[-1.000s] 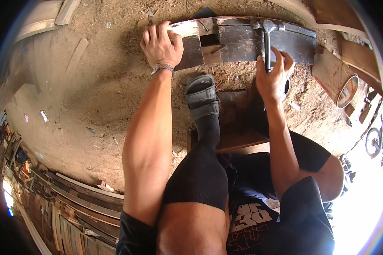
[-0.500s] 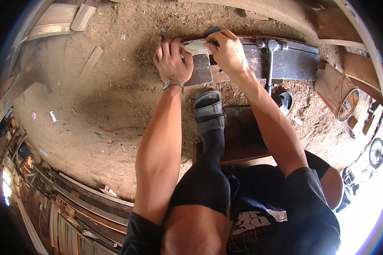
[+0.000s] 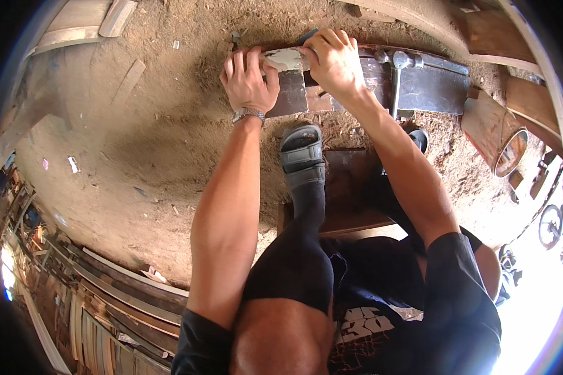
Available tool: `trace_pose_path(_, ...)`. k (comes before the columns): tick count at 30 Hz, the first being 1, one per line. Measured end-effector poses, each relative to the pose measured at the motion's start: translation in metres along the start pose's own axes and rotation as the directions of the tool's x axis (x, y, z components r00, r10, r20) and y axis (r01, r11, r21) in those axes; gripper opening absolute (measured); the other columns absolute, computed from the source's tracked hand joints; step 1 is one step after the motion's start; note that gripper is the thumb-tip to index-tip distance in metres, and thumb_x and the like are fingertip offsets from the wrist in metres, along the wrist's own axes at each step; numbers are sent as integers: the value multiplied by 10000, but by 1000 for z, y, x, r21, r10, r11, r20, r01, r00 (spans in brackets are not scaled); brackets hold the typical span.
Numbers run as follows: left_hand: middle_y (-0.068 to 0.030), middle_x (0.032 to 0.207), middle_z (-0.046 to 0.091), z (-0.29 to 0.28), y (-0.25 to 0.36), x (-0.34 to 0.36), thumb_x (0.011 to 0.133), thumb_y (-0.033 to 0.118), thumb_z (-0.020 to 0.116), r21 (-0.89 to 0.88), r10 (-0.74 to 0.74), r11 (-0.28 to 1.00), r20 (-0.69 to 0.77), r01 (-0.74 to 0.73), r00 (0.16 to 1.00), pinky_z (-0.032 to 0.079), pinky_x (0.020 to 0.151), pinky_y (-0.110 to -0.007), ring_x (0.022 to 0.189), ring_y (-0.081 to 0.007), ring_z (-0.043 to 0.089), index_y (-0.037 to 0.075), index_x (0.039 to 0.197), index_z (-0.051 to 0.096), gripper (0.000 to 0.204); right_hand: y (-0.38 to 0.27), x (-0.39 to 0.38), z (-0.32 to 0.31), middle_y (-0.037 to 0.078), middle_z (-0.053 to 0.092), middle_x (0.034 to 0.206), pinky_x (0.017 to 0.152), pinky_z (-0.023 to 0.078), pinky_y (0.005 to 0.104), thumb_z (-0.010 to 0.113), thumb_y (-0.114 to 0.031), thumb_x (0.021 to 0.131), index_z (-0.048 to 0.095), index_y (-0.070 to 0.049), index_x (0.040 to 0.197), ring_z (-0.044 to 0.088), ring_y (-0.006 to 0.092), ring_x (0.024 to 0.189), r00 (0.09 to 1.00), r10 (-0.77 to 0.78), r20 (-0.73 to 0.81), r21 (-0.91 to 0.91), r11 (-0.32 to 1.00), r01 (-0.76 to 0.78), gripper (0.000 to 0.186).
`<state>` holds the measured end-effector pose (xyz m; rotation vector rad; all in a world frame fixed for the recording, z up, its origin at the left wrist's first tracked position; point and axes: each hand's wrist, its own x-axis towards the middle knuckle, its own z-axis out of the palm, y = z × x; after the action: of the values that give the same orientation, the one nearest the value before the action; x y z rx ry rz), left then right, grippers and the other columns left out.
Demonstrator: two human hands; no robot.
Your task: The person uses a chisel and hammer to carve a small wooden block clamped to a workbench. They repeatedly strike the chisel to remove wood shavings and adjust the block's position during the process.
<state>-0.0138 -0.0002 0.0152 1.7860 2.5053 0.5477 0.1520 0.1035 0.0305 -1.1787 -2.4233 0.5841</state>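
Note:
A strip with a pale, flaking patch [image 3: 286, 59] lies along the far edge of a low, dark wooden bench [image 3: 431, 90]. Around the strip's left end my left hand [image 3: 250, 84] is closed, its fingers bent over the far edge and its thumb on the near side. My right hand [image 3: 334, 62] grips the right end, thumb against the pale patch and fingers curled over the far side. Part of the strip is hidden under both hands. A small dark blue piece [image 3: 308, 36] shows just behind my right hand. To its right, a metal hammer [image 3: 397, 78] rests on the bench.
My sandalled foot [image 3: 301, 149] is in front of the bench, beside a dark wooden box-like piece [image 3: 350, 219]. A tin can [image 3: 510, 150] lies on its side at the right. Stacked wooden slats [image 3: 131, 294] fill the lower left. Wood scraps [image 3: 130, 81] litter the dirt floor.
My right hand's fingers have gone from a pinch to curling over the strip's far edge. My left hand keeps its hold. The whole view has shifted slightly.

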Motion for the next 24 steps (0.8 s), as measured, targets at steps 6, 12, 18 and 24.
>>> trace_pose_path(6,-66,1211,619,-2,1,-2,888,243,559,-7,-21,1000,26,21,999,441,999,-516,1186,-315,550,139,1241,635,376,-9,-8,11,114,633,1094,972,386,512,698,-226,907,712,-73,990,561,328,1119,994,105,-36,6,994,-105,174)
trace_pose_path(12,-61,1204,613,-2,2,-4,891,245,559,-1,-23,1000,36,23,999,441,994,-527,1190,-313,546,150,1227,637,357,-23,-13,17,144,577,1200,986,361,554,716,-205,886,710,-62,976,498,380,1179,966,207,-156,19,978,-207,169)
trace_pose_path(18,-51,1182,614,3,-4,-4,888,281,563,-6,-6,1000,-5,6,1000,453,972,-531,1175,-313,549,158,1211,646,355,-18,-11,13,71,625,1164,943,434,491,804,-183,824,713,-86,948,552,333,1145,949,239,-207,84,970,-226,182)
trace_pose_path(24,-60,1099,601,11,-7,-4,863,329,571,-24,11,1000,-53,-12,999,447,955,-533,1149,-296,547,162,1162,648,351,-28,-1,6,205,634,901,749,539,456,715,8,807,594,4,974,633,418,888,971,175,-162,122,980,-156,206)
